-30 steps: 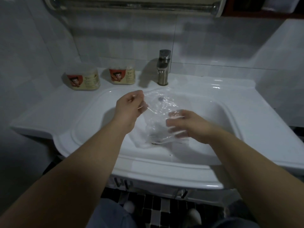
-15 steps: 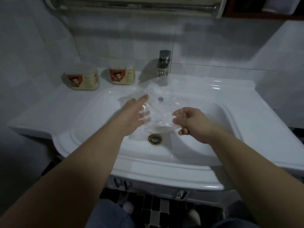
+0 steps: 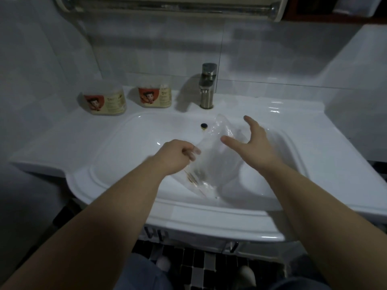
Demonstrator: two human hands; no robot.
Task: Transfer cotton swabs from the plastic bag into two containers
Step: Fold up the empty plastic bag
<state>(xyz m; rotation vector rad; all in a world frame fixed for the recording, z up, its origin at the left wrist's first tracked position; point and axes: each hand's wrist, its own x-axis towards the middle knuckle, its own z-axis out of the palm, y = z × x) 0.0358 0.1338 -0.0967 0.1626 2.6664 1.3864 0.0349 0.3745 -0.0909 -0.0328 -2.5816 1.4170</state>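
Left hand (image 3: 174, 156): fingers curled, pinching the clear plastic bag (image 3: 211, 162) over the sink (image 3: 125, 143). Right hand (image 3: 254, 143): fingers spread apart beside the bag. Two labelled containers (image 3: 104, 101) stood left of the faucet (image 3: 207, 86).

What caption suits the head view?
Over the sink, the left hand grips a clear plastic bag, the right hand open beside it; two containers stand left of the faucet.

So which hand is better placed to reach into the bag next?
Right, probably. The left hand grips the bag, so it is busy; the right hand is open near its top.
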